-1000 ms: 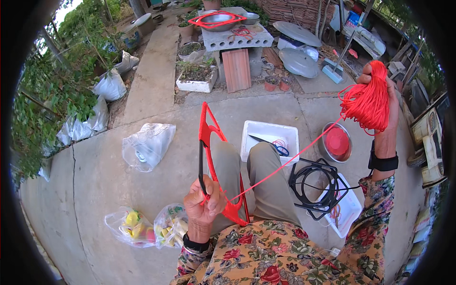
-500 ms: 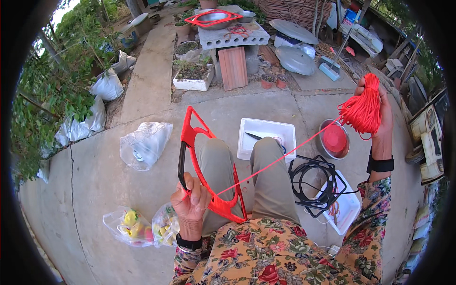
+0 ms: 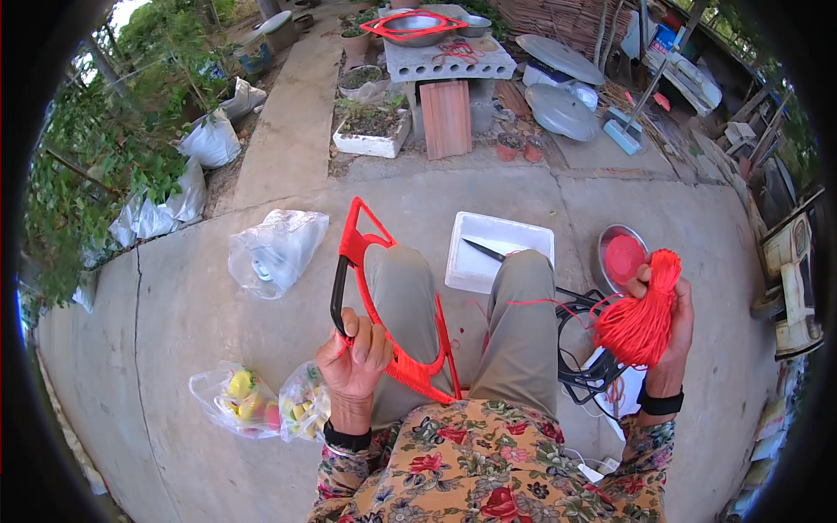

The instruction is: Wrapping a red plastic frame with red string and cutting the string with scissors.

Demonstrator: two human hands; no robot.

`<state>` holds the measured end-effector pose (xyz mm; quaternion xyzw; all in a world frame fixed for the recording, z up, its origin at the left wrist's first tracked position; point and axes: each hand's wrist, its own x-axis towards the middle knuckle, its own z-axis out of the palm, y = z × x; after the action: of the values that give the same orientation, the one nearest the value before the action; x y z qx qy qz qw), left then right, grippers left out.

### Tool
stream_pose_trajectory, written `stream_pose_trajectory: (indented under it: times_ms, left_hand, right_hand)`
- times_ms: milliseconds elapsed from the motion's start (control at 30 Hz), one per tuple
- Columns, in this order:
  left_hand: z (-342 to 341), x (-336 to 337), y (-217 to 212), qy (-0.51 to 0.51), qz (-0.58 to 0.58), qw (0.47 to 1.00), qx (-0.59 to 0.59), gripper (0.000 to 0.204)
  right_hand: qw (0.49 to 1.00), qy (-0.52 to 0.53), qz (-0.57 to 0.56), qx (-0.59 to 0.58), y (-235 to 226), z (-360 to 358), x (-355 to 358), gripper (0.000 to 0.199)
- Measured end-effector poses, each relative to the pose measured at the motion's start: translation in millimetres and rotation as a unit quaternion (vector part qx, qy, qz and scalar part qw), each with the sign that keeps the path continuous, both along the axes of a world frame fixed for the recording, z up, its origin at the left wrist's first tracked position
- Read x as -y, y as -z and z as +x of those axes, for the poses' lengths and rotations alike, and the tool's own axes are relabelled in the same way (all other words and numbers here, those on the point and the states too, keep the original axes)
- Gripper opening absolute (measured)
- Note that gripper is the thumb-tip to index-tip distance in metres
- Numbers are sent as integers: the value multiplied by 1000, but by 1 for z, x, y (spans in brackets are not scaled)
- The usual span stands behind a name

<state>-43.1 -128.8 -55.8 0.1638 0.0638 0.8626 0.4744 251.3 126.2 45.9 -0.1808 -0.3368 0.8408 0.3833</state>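
Your left hand (image 3: 353,359) clamped frame (image 3: 384,305) over lap; right hand (image 3: 658,327) closed on cord hank (image 3: 641,322). Cord between grips slack: risked snagging wire coil (image 3: 584,349) below hank, loosening wraps.

Floral long sleeves, mostly tan with red blooms (black band at each wrist), and khaki trousers (image 3: 410,305).

**Concrete floor under you**

You sit on a concrete floor (image 3: 192,314) — beyond your left hand (image 3: 353,362) lies a clear plastic bag (image 3: 277,251), a white tray (image 3: 497,253) ahead between your hands, fruit bags (image 3: 253,405) left of your left wrist.
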Motion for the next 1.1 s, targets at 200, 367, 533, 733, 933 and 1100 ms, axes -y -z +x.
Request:
stream_pose_trajectory:
  times_ms: [200,367,533,733,933,1100]
  left_hand:
    - [6,-12,0,57,3,997,-51,16]
    - [16,-31,-4,118,-5,991,-64,18]
    - [3,-67,-40,80,11,995,-51,18]
    - [-8,-65,-126,-16,96,976,-197,16]
    - [-8,-41,-197,-65,55,922,-377,20]
    - [23,-39,-205,-47,-109,923,-367,24]
  right_hand:
    - [997,29,-2,65,-12,2,22,37]
    - [996,62,59,16,-40,9,22,41]
    - [984,115,129,50,-41,21,7,44]
    - [981,128,141,-23,-56,27,-19,42]
    - [964,133,223,-55,-88,13,-89,42]
    - [947,146,283,-51,-112,-17,-115,42]
